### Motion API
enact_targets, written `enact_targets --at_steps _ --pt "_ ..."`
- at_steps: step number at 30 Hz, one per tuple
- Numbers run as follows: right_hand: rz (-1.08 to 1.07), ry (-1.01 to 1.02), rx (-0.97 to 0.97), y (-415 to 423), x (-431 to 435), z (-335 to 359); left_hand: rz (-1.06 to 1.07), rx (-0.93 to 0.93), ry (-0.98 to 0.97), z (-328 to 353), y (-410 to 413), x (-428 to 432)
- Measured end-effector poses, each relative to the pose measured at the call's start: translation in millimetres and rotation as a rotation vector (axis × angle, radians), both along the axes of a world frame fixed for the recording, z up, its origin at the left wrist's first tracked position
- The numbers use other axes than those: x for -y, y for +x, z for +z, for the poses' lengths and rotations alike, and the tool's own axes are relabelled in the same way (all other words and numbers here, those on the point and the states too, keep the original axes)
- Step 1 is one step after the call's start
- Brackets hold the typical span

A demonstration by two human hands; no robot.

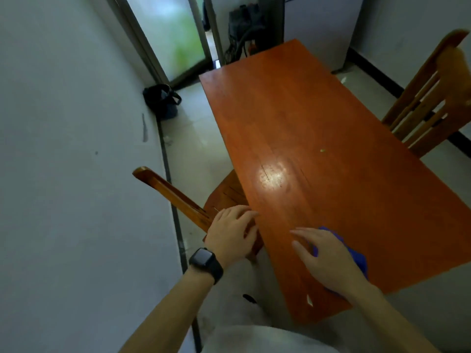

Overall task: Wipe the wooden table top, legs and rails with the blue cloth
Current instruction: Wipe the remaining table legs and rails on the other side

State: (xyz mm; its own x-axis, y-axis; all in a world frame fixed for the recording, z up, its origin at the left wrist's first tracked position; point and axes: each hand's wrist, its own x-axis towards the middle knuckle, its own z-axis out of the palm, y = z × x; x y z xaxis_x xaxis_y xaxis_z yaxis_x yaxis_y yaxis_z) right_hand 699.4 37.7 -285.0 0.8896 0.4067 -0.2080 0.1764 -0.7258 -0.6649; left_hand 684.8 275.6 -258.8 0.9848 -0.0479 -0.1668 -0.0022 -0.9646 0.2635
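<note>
Fingers (305, 234) (R) atop blue cloth (356, 261)

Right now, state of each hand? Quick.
Left hand: open, fingers resting on the table edge, holding nothing.
Right hand: open, fingers spread, pressing flat on the blue cloth.
</note>
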Motion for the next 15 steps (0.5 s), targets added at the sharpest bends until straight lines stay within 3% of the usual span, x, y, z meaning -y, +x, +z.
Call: enact_targets --at_steps 5,9,15 --pt "0.035 0.076 0.003 3.5 -80.9 37.8 0.108 0.089 0.098 5.0 29.5 -122.9" --pt "0.021 0.066 -0.038 10.3 -151.9 44.3 0.08 -0.065 0.214 -8.1 73.3 -211.3" --pt "-0.028 0.007 -0.262 7.3 -247.0 31.7 -0.112 -0.252 0.362 -25.1 110.1 -294.1"
